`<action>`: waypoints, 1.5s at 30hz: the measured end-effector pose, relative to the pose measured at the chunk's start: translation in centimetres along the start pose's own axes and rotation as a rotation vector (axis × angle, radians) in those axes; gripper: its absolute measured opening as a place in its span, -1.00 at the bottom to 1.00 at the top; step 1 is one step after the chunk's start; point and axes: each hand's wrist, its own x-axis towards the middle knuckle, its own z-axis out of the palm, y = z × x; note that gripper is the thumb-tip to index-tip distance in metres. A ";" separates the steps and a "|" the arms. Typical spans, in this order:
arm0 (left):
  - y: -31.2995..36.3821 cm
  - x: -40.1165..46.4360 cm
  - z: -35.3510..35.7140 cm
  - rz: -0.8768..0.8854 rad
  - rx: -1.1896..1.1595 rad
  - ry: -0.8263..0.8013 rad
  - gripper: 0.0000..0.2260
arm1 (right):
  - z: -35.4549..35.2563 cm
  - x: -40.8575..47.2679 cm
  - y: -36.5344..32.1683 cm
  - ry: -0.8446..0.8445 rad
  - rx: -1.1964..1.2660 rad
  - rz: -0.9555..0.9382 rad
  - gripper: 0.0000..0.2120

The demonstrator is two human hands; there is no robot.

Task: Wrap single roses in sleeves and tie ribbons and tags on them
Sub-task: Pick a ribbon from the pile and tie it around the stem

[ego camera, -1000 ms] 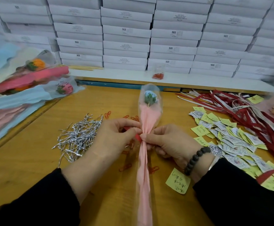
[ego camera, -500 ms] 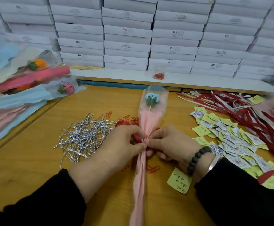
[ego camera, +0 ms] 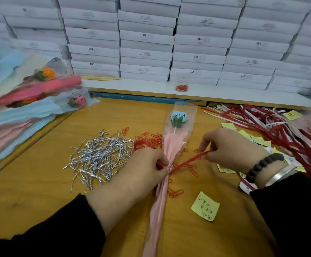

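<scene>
White flat cardboard boxes (ego camera: 147,52) are stacked in a wall across the far side, printed with small dark labels. In front of them lies the yellow wooden desk (ego camera: 30,182), smooth and grainy. On the far left of it sits a blurred heap of wrapped roses (ego camera: 30,93) in blue, pink and clear film. On the right, a tangle of flat red ribbons (ego camera: 290,138) spreads over scattered yellow and printed paper tags (ego camera: 256,140).

Down the middle runs the sleeved rose (ego camera: 171,145): a long clear plastic sleeve lined with soft pink paper, its pale blue bloom with green leaves at the far end, its tail coming toward the near edge. The left hand (ego camera: 145,169) is clamped on the sleeve where it narrows, fingers curled round it and pinching a red ribbon (ego camera: 186,161) against it. That ribbon stretches taut to the right, and the right hand (ego camera: 228,147), clear of the sleeve and to its right, pinches the other end between thumb and fingertips.

Left of the rose lies a spiky pile of crinkled silver twist ties (ego camera: 99,156). Thin red paper clips (ego camera: 151,135) are scattered around the sleeve. Near right, one handwritten yellow sticky note (ego camera: 205,205) lies flat.
</scene>
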 end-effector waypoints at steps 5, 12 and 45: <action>0.0 -0.1 0.0 0.010 0.030 -0.005 -0.85 | -1.6 -0.4 0.6 0.046 0.301 0.002 -0.77; 0.1 0.0 -0.1 0.025 0.061 0.003 -0.84 | 1.0 0.0 -1.9 -0.190 1.541 0.027 -0.58; 0.2 -0.1 -0.1 0.016 0.029 -0.002 -0.85 | 3.7 1.2 -0.2 0.217 0.056 0.150 -0.82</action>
